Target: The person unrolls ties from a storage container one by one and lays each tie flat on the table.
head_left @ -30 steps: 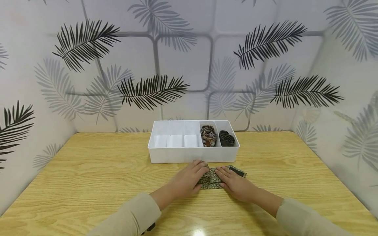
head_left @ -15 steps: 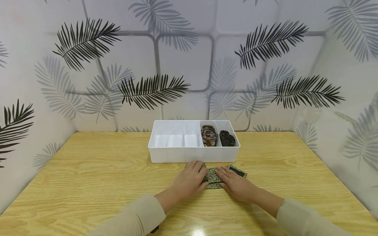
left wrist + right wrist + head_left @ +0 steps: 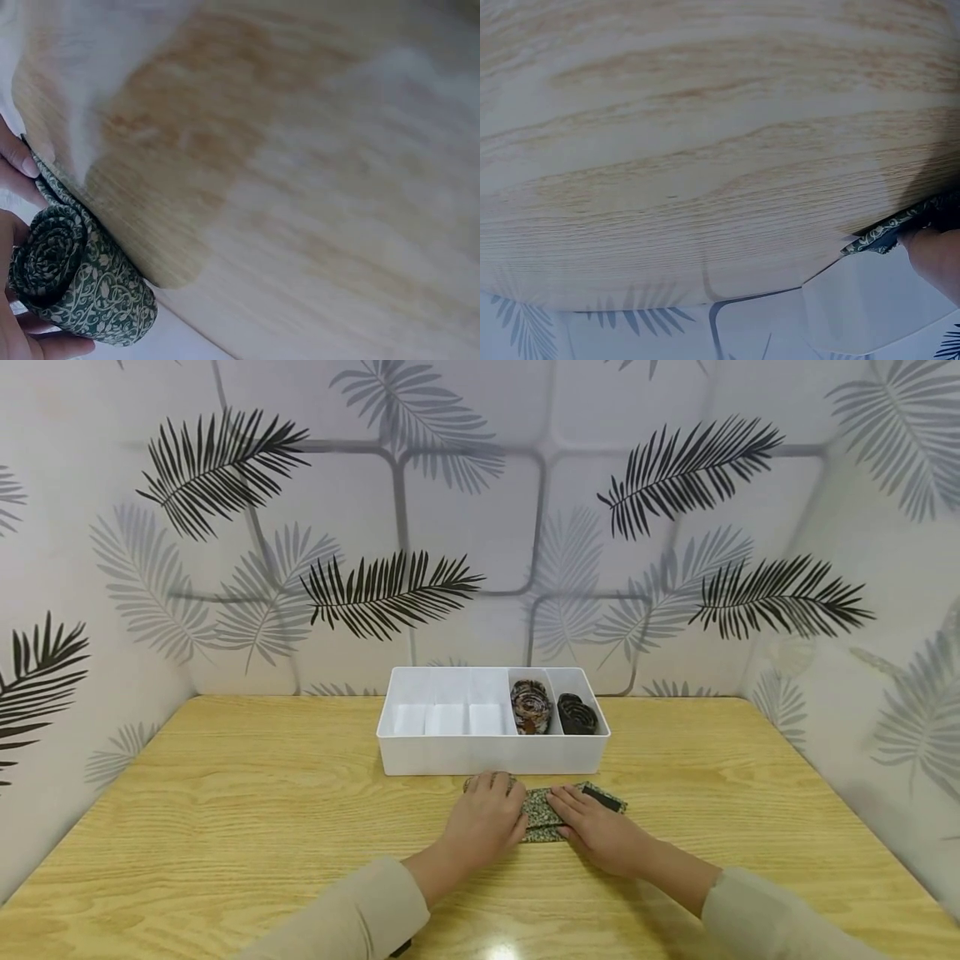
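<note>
A green necktie with a pale leafy pattern [image 3: 542,810] lies on the table, its left part wound into a roll [image 3: 109,300]. My left hand [image 3: 487,818] grips this roll, with curled fingers around it; the left wrist view shows the spiral end between fingers and thumb. In the head view the hand covers most of the roll. Fingers of my right hand [image 3: 600,831] lie flat, pressing the unrolled part of the tie. A dark patch [image 3: 602,798] shows near the tie's right end, just beyond that hand.
Behind the hands stands a white divided box [image 3: 491,755]. Its two right compartments hold a brown patterned rolled tie [image 3: 531,707] and a dark rolled tie [image 3: 577,714]. A leaf-patterned wall [image 3: 465,527] rises behind the wooden table [image 3: 247,810].
The roll has shifted left beneath my left hand, which has turned over it; the spiral end seen earlier in the head view is now covered. My right hand has stayed in place.
</note>
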{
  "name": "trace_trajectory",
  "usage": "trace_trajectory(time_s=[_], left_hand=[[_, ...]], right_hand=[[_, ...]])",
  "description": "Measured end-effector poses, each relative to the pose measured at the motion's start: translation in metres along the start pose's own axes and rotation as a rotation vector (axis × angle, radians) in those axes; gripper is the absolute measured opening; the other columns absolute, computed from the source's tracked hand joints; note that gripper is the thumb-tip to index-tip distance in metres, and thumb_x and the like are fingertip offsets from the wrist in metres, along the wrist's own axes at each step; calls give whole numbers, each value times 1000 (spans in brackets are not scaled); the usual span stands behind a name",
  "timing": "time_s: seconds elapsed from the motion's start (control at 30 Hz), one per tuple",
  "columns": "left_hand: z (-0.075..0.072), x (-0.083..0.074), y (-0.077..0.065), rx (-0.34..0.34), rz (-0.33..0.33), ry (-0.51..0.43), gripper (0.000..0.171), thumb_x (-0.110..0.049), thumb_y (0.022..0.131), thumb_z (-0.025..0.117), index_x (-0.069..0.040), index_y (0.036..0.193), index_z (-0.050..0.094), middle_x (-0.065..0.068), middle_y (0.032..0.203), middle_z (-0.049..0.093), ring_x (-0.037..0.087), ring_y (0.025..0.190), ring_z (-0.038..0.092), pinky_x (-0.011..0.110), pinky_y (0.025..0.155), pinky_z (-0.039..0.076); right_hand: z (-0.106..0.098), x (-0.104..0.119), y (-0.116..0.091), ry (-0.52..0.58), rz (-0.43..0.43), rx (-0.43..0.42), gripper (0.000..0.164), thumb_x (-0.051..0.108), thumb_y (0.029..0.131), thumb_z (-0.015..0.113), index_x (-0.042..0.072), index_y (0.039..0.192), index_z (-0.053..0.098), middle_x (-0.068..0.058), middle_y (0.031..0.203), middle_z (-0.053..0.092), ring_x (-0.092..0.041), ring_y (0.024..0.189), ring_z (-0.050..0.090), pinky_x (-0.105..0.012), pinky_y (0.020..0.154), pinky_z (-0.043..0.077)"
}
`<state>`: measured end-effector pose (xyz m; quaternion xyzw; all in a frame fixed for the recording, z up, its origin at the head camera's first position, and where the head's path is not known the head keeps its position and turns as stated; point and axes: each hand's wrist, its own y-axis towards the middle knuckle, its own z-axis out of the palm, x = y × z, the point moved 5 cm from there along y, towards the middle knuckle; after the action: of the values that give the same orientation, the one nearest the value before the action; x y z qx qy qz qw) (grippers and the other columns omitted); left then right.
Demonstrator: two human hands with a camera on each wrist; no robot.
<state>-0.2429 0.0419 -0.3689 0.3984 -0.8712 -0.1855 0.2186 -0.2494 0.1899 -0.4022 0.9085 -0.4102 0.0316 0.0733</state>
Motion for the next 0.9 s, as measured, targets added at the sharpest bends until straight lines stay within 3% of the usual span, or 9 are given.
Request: trace_trajectory(time_s=[0.3, 0.47, 0.73, 0.9], left_hand=[[8, 8, -7, 156, -66, -38, 32, -29, 90, 54, -13, 116, 61, 13, 118, 58, 28, 106, 58, 34, 91, 52], [11, 15, -12, 180, -97, -63, 30, -30, 92, 52, -15, 117, 60, 16, 124, 55, 32, 107, 59, 33, 90, 53], [11, 27, -19, 257, -192, -284, 38, -32, 95, 50, -9, 125, 53, 20, 131, 47, 37, 117, 51, 38, 79, 57], [12, 32, -18, 249, -208, -311, 38, -29, 96, 49, -8, 127, 52, 22, 132, 46, 38, 117, 51, 41, 85, 55]], right_hand=[[5, -1, 0, -37, -4, -4, 44, 12, 96, 46, -9, 134, 42, -27, 139, 42, -45, 128, 39, -52, 103, 38], [7, -2, -1, -70, 14, 12, 45, 13, 96, 46, -9, 135, 41, -26, 140, 41, -43, 129, 38, -50, 103, 38], [8, -3, 0, -27, 48, 32, 46, 13, 97, 44, -11, 136, 38, -29, 141, 37, -45, 131, 34, -52, 105, 36], [8, -2, 1, -6, 72, 32, 47, 14, 97, 43, -11, 136, 37, -29, 142, 36, -45, 131, 33, -53, 106, 34]])
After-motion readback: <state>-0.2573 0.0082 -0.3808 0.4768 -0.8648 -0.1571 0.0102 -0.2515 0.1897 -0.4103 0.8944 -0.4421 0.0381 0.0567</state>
